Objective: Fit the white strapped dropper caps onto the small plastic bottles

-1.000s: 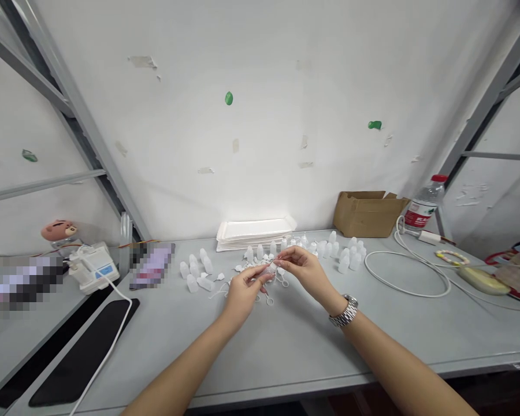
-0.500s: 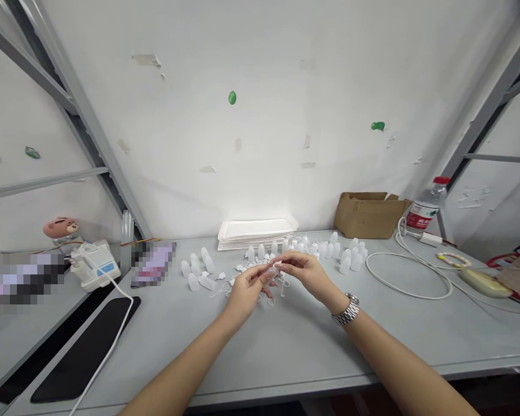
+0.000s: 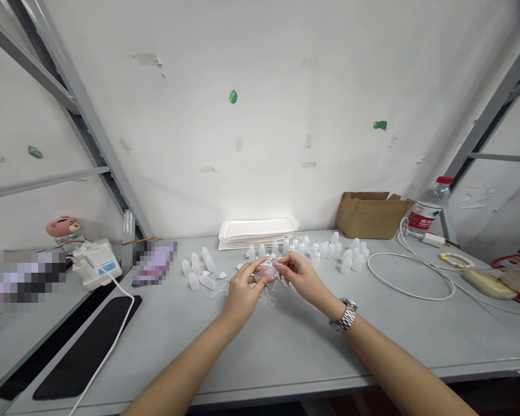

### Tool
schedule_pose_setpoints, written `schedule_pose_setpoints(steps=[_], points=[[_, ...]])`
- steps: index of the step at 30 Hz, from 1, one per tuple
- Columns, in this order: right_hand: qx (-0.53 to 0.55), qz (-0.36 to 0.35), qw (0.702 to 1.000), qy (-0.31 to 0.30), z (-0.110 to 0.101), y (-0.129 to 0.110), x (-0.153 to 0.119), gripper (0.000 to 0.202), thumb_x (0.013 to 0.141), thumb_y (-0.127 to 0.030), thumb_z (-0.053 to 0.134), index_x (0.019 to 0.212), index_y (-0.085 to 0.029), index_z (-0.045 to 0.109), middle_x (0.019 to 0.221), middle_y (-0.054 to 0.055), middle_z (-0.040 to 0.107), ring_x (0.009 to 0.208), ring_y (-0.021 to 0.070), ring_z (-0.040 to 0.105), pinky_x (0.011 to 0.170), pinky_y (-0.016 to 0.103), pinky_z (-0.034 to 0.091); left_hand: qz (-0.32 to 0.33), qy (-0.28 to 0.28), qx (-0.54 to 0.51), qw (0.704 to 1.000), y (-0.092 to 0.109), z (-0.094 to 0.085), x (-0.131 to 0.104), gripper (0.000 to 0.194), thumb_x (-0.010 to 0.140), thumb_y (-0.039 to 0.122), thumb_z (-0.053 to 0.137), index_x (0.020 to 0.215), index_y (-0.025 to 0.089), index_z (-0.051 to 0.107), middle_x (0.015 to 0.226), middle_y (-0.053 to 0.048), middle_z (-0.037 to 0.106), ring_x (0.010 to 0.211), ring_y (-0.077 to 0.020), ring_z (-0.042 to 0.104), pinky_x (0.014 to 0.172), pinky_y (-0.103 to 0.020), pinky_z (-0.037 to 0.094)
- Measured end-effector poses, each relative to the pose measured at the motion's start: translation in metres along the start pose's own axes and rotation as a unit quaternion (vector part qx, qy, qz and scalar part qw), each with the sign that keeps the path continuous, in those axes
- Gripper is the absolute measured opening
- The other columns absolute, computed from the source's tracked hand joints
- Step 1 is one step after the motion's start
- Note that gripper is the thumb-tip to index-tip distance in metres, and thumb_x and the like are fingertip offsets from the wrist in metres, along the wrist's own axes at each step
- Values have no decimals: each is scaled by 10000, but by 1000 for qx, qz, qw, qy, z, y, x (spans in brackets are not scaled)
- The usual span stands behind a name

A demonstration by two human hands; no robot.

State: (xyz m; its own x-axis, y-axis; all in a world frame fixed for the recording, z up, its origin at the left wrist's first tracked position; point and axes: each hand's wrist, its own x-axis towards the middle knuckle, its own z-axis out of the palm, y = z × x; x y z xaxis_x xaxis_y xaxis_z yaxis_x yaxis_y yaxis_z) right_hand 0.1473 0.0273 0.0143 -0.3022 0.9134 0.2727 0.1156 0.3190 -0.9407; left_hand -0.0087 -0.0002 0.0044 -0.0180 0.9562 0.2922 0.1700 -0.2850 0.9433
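Observation:
Held between both hands over the grey table (image 3: 294, 358) is a small translucent plastic bottle (image 3: 266, 273). My left hand (image 3: 241, 293) wraps its fingers and thumb round the bottle's body. Thumb and fingertips of my right hand (image 3: 302, 278) are pinched together at its right end; a small part there is too hidden to make out. White ringed plastic pieces (image 3: 271, 300) lie just beneath the hands. Several like translucent bottles (image 3: 195, 267) stand to the left, one lying down. More bottles (image 3: 346, 264) are grouped to the right and behind the hands.
A stack of white trays (image 3: 258, 230) lies against the wall. Behind on the right are a cardboard box (image 3: 370, 218), a red-capped water bottle (image 3: 428, 211) and a coiled white cable (image 3: 409, 297). A black mat (image 3: 86, 352) and a white power adapter (image 3: 96, 264) lie left.
The hands have tilted and drawn slightly apart around the small bottle. My left fingers have risen over it, and my right fingertips have shifted a little lower and right.

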Motion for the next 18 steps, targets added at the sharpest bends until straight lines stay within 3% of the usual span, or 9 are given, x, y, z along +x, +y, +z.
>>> schedule_pose_setpoints(steps=[3,6,10,15,18], points=[[26,10,999,-21,0,1,1,264,788,-446,534,772,-186,490,589,-36,506,496,95,460,506,252,388,82,26,89,992,-4,0,-1,280,733,212,600,1008,251,639,904,-30,591,874,-173,564,797,-313,464],[12,-2,1000,-24,-1,1,1,239,786,-416,549,787,-180,511,612,-23,519,529,105,486,531,260,409,111,-7,115,987,-4,0,-2,288,786,215,537,1054,268,626,845,-26,534,810,-155,540,759,-303,470],[-76,-57,995,-32,-4,0,-3,166,828,-354,510,826,-188,521,659,-5,546,584,118,504,569,267,416,60,-66,91,992,-1,0,-1,311,819,230,472,1101,263,598,851,-25,459,724,-131,526,640,-267,474],[-161,-132,977,-53,-12,-10,-6,138,855,-316,473,863,-196,541,739,18,556,670,132,515,630,276,424,-27,-126,8,992,3,-3,5,257,778,312,536,981,187,632,817,-8,482,537,-78,490,586,-269,454],[-157,-127,977,-67,-16,-16,-4,162,840,-345,496,885,-211,575,800,30,568,726,142,528,653,279,432,-40,-125,-10,991,5,-3,5,274,753,334,569,972,181,630,823,-13,508,545,-81,483,583,-259,448]])
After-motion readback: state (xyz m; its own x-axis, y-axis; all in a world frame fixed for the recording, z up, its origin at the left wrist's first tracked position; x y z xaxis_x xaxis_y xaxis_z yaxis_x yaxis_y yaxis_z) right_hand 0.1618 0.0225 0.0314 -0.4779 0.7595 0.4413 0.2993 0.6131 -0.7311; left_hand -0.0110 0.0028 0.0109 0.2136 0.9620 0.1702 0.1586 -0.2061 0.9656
